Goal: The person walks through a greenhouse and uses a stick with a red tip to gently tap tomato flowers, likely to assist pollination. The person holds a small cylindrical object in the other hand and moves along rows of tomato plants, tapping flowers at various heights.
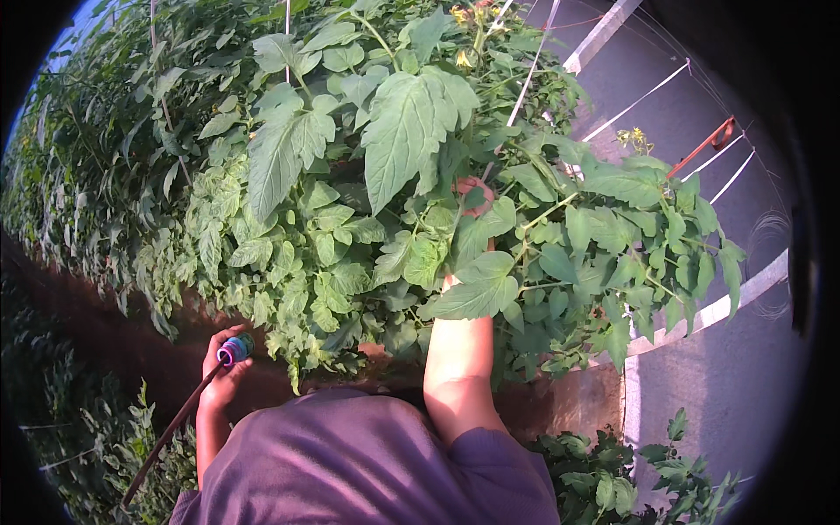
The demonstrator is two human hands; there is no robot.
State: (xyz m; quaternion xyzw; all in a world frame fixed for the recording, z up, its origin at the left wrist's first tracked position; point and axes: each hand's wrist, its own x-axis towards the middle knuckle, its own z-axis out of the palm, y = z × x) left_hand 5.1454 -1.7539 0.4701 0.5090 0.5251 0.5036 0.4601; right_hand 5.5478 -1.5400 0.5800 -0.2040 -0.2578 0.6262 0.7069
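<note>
My left hand [222, 374] is at the lower left, its fingers wrapped around a small blue, pink and green cylinder [235, 350]. A long, thin brown strip or rod [172, 423] runs from the cylinder's near end down to the lower left. My right arm reaches forward into a leafy tomato plant [420, 131]. Among its leaves, part of my right hand [476, 195] shows beside a thin stem and a white string [525, 85]. Leaves cover the wrist and most of the fingers, so whether it grips anything cannot be told.
Dense tomato foliage [98, 164] continues to the left. More plants [590, 472] grow behind me on both sides. A pale curved frame bar [715, 315] and greyish sheeting [722, 394] stand at right. White strings and an orange-brown strip [699, 147] hang between wires and plants.
</note>
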